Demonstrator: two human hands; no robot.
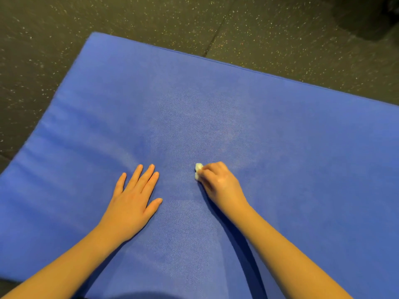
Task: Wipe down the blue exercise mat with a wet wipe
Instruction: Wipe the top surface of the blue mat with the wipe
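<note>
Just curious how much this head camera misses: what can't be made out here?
Head view:
The wet wipe: mostly hidden under the right hand; only a white wad shows.
The blue mat: right side and near end cut off by the frame.
A dark shape, top right: too dim and cropped to identify.

Wet wipe (pixel 198 169) — mostly hidden in right hand (pixel 218 183), mat (pixel 280 147) cropped (right, bottom edges)

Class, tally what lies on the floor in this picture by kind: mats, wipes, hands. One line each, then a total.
blue exercise mat: 1
wet wipe: 1
hands: 2, the left hand and the right hand
Total: 4
</note>
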